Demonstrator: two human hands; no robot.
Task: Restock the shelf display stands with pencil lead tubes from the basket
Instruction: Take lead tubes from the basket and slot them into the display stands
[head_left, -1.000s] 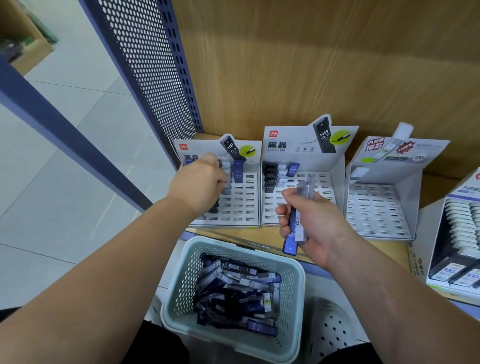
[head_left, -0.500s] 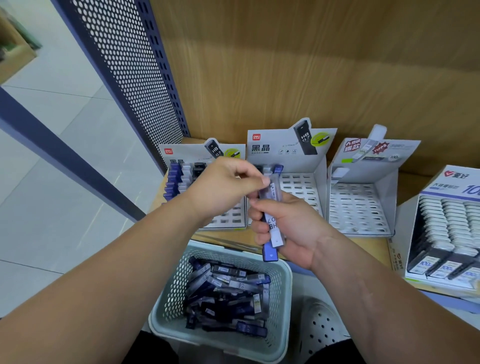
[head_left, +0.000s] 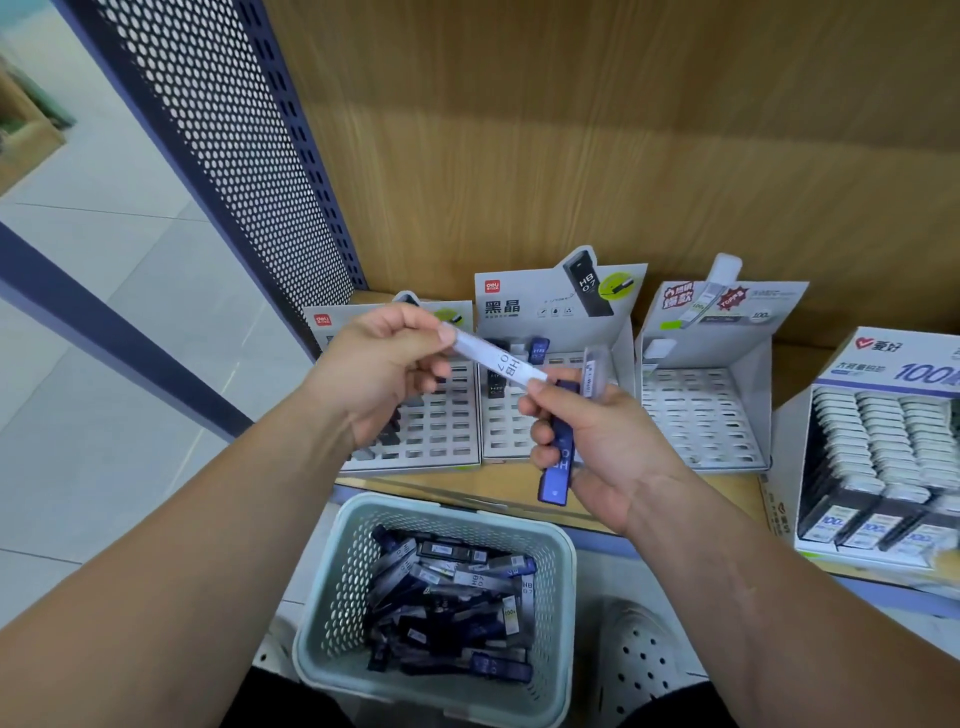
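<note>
My left hand (head_left: 382, 371) pinches one end of a white HB 0.7 lead tube (head_left: 501, 361) held level in front of the stands; its other end touches my right thumb. My right hand (head_left: 592, 441) grips a dark blue lead tube (head_left: 557, 457) upright, with a clear tube (head_left: 595, 371) standing behind it. The pale green basket (head_left: 563, 587) below holds several dark lead tubes (head_left: 457, 608). The left display stand (head_left: 441, 431) and the middle display stand (head_left: 550, 306) hold a few tubes in their left slots. The right display stand (head_left: 711, 415) has bare slots.
A box of white lead tubes (head_left: 883, 457) stands at the far right of the wooden shelf (head_left: 452, 480). A perforated blue metal panel (head_left: 234, 140) bounds the shelf on the left. A white perforated shoe (head_left: 644, 660) shows beside the basket.
My left hand left the left stand, reached across to my right hand and pulled the white tube out of the bundle, now holding it level. The camera view shifted slightly.
</note>
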